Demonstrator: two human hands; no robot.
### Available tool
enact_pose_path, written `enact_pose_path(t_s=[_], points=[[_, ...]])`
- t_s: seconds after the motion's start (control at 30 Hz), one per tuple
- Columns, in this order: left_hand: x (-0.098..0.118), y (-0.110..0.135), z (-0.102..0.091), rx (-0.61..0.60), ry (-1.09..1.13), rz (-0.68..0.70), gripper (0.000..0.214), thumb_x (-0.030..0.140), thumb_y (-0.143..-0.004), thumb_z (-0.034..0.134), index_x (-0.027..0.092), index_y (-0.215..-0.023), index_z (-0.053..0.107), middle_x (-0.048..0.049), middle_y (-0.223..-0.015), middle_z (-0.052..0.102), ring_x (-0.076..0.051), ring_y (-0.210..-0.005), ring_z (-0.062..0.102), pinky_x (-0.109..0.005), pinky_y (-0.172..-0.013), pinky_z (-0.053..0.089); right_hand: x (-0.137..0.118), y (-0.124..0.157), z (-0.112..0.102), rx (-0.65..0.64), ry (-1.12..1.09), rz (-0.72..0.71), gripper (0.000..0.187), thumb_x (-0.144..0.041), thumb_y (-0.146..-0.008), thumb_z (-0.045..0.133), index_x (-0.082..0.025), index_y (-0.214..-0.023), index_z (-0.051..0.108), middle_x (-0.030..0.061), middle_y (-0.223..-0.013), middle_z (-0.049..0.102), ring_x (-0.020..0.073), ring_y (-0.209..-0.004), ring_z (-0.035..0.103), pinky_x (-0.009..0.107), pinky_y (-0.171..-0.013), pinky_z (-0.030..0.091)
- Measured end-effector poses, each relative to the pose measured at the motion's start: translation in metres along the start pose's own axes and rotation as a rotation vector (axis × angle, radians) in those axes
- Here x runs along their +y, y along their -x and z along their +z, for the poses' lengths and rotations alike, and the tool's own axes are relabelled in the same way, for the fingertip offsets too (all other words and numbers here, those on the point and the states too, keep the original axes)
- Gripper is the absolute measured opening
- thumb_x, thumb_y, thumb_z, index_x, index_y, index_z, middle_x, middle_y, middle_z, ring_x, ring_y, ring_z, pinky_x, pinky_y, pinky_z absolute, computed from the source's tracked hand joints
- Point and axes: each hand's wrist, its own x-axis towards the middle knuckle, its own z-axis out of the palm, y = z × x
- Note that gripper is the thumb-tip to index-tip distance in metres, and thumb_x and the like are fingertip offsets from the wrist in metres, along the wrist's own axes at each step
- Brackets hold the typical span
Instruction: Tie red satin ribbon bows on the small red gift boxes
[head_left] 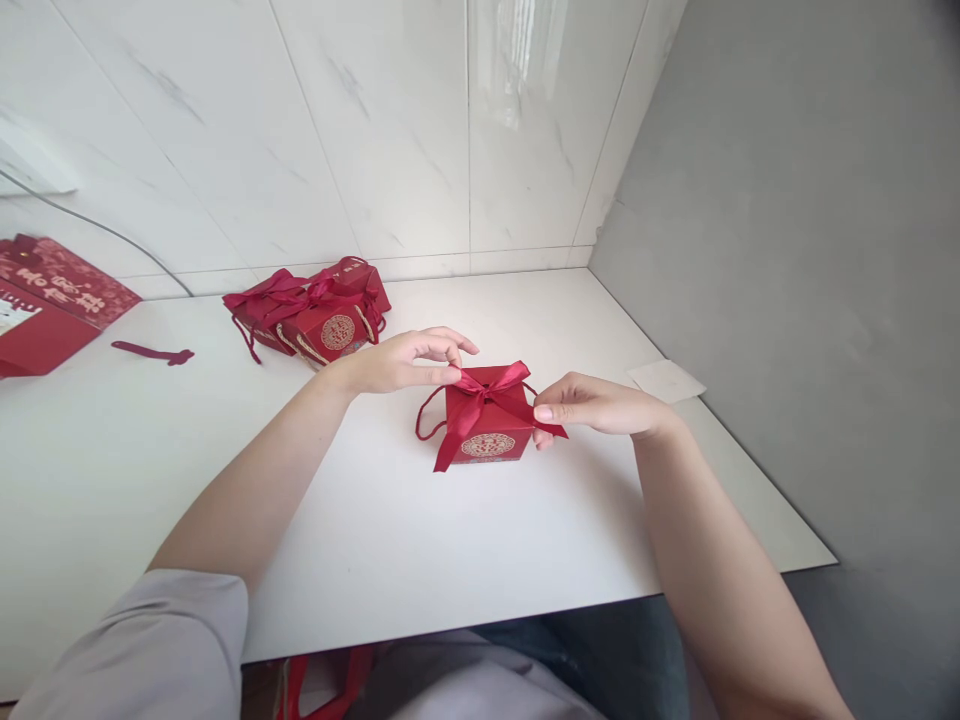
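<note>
White tabletop [450, 560] under the red box [487, 444] adjoins marbled wall tiles [405, 120].

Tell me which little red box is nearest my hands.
The lone box with your left hand at its bow and right hand pinching a ribbon tail. The other little boxes cluster farther back, near the wall.

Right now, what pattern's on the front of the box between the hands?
Round gold-toned emblem on red; head view shows it.
</note>
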Motion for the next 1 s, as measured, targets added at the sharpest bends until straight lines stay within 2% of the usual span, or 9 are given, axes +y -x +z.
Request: enact_pose_path(t_s=[0.07, 0.27, 0.4, 0.57, 0.8, 1.0], points=[[0.0003, -0.0014, 0.0016, 0.023, 0.030, -0.018, 0.031, 0.045, -0.090, 0.054, 0.018, -0.078, 0.062, -0.0074, -0.136, 0.054, -0.025, -0.124, 0.052, -0.041, -0.106, 0.040, 0.0019, -0.0011, 0.0004, 0.009, -0.022, 0.002, 0.036, -0.050, -0.087, 0.063, -0.016, -0.080, 0.073, 0.0061, -0.081, 0.072, 0.0165, -0.075, 0.062, 0.031, -0.074, 0.047], [-0.0004, -0.0044, 0.0072, 0.081, 0.006, -0.025, 0.033, 0.044, -0.088, 0.057, 0.017, -0.071, 0.058, -0.0069, -0.130, 0.059, -0.023, -0.120, 0.055, -0.039, -0.102, 0.042, 0.0042, 0.0004, 0.0004, 0.033, -0.065, -0.008, 0.032, -0.045, -0.084, 0.068, -0.014, -0.078, 0.071, 0.0046, -0.076, 0.069, 0.0163, -0.075, 0.063, 0.032, -0.075, 0.049], [-0.0032, -0.0044, 0.0072, 0.061, -0.024, -0.027, 0.031, 0.045, -0.090, 0.055, 0.018, -0.075, 0.060, -0.0067, -0.130, 0.058, -0.022, -0.116, 0.057, -0.037, -0.098, 0.044, 0.0026, 0.0027, -0.0010, 0.025, -0.053, -0.008, 0.031, -0.045, -0.085, 0.068, -0.014, -0.078, 0.071, 0.0044, -0.076, 0.069, 0.0163, -0.076, 0.064, 0.032, -0.075, 0.049], [-0.0044, -0.0041, 0.0044, 0.035, -0.092, 0.001, 0.033, 0.046, -0.091, 0.052, 0.018, -0.077, 0.061, -0.0058, -0.137, 0.053, -0.024, -0.124, 0.050, -0.040, -0.104, 0.040, 0.0017, 0.0029, -0.0016, 0.025, -0.055, -0.001, 0.031, -0.045, -0.083, 0.070, -0.015, -0.077, 0.070, 0.0034, -0.076, 0.068, 0.0158, -0.076, 0.064, 0.032, -0.078, 0.049], [-0.0054, -0.0047, 0.0070, 0.018, -0.048, -0.035, 0.033, 0.049, -0.087, 0.057, 0.018, -0.076, 0.059, -0.0075, -0.139, 0.053, -0.025, -0.128, 0.048, -0.045, -0.109, 0.036, -0.0002, 0.0032, -0.0006, 0.035, -0.030, 0.022, 0.035, -0.051, -0.081, 0.069, -0.015, -0.078, 0.070, 0.0046, -0.077, 0.068, 0.0177, -0.078, 0.063, 0.034, -0.080, 0.049], [-0.0057, -0.0056, 0.0071, 0.008, -0.024, -0.013, 0.037, 0.050, -0.088, 0.055, 0.017, -0.073, 0.060, -0.0073, -0.135, 0.056, -0.025, -0.123, 0.053, -0.041, -0.105, 0.039, 0.0010, -0.0009, 0.0011, 0.050, -0.075, 0.025, 0.039, -0.054, -0.083, 0.065, -0.015, -0.081, 0.070, 0.0050, -0.078, 0.068, 0.0181, -0.078, 0.062, 0.034, -0.079, 0.048]])
